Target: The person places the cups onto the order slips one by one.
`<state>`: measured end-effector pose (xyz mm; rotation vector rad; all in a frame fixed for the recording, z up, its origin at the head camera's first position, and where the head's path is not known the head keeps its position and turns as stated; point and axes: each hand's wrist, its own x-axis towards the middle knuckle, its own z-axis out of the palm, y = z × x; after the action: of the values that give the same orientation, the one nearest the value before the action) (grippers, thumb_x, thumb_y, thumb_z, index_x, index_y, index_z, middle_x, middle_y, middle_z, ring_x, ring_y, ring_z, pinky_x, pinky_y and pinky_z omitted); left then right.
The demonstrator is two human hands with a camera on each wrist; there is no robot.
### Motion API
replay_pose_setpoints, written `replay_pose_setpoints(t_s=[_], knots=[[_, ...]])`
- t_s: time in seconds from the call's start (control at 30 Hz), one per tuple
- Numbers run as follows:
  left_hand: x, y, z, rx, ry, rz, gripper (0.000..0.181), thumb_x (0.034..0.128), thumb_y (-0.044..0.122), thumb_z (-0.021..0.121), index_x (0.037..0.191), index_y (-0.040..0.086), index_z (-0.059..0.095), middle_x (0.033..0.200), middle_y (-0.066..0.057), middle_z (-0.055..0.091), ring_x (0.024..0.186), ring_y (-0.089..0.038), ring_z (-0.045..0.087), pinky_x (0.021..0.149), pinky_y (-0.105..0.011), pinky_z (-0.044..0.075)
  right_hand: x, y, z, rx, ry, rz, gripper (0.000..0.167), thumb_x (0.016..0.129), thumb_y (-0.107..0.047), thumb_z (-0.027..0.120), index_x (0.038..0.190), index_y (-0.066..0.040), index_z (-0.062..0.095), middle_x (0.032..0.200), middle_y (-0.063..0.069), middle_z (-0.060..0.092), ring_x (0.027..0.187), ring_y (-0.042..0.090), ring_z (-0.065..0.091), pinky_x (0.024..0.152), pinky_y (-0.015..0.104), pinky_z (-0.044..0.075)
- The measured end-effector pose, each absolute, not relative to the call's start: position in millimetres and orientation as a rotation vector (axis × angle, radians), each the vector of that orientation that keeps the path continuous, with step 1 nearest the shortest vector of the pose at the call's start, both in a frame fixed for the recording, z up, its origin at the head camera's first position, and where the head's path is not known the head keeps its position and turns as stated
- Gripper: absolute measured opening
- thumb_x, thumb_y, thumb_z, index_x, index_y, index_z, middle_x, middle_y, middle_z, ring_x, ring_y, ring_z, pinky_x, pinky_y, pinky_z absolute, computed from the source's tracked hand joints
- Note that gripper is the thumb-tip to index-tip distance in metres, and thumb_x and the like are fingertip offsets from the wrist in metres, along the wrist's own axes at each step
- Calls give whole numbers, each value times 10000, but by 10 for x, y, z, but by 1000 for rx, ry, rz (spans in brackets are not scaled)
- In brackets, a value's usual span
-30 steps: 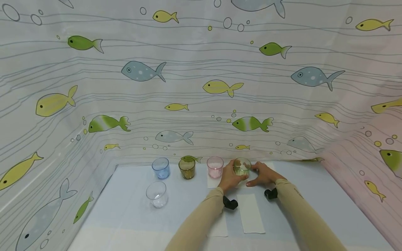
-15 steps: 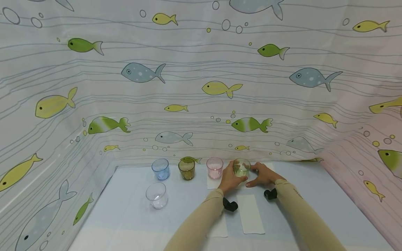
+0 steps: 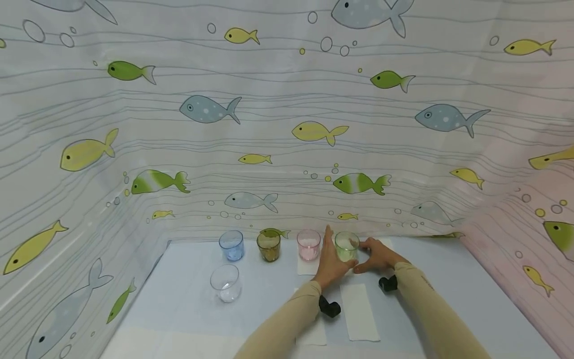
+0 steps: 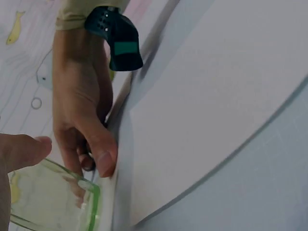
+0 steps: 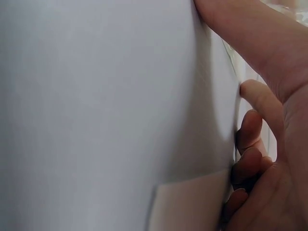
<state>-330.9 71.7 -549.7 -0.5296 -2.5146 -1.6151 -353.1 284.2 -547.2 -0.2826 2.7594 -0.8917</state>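
Here, green glass (image 3: pixel 347 246): standing upright between our hands
Left hand (image 3: pixel 330 265): we're extending straight fingers left of it, gripping nothing
Right hand (image 3: pixel 380 255): curving loosely right of it, gripping nothing

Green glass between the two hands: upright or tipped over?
Upright. In the head view, the green glass has its open rim on top and its base below.

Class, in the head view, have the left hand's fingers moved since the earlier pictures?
Yes: the fingers of the left hand have swung left, away from the green glass and closer to the stationary pink glass.
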Motion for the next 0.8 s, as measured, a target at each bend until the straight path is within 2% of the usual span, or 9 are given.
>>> replay_pose_setpoints(t_s=[0.17,0.3,0.4,0.53,0.7,0.8], knots=[[-3201,659,-5271,-542,-2482,-1581,1219,816,186,916,1694,67,79,1707,-179,307,1573,-342,352,1273,-529,357,-3538,2836,-5470,-272,2765,-874,993,700,-423,1000,1456,61,578,1407,259,565,1347,471,514,1161,674,418],[-3076,603,-5068,-615,-2422,-1594,1158,839,170,894,1688,64,113,1713,-187,301,1542,-337,402,1255,-501,398,-3522,2844,-5471,-278,2766,-874,1013,703,-461,993,1477,37,570,1441,282,540,1367,497,495,1146,695,421],[-2951,559,-4911,-705,-2356,-1609,1113,862,148,874,1684,67,127,1712,-181,300,1545,-323,406,1253,-438,412,-3505,2870,-5479,-280,2770,-868,1018,706,-473,989,1480,36,567,1471,311,517,1395,531,471,1143,706,419],[-2800,429,-4701,-844,-2218,-1600,1023,890,111,849,1661,33,181,1697,-186,317,1568,-344,373,1256,-415,408,-3494,2876,-5466,-296,2765,-879,1012,713,-455,990,1479,48,562,1447,316,522,1380,537,478,1140,700,423],[-2635,150,-4549,-902,-2166,-1584,904,939,133,813,1635,9,249,1666,-199,357,1551,-353,397,1248,-428,416,-3491,2852,-5436,-360,2761,-866,982,725,-442,985,1460,63,575,1323,249,571,1241,439,556,1088,654,482],[-2560,-44,-4512,-891,-2190,-1604,867,954,160,802,1627,3,279,1652,-195,376,1546,-344,407,1246,-431,418,-3501,2850,-5418,-387,2782,-828,950,734,-447,978,1448,49,597,1248,184,584,1152,344,568,1036,582,524]])
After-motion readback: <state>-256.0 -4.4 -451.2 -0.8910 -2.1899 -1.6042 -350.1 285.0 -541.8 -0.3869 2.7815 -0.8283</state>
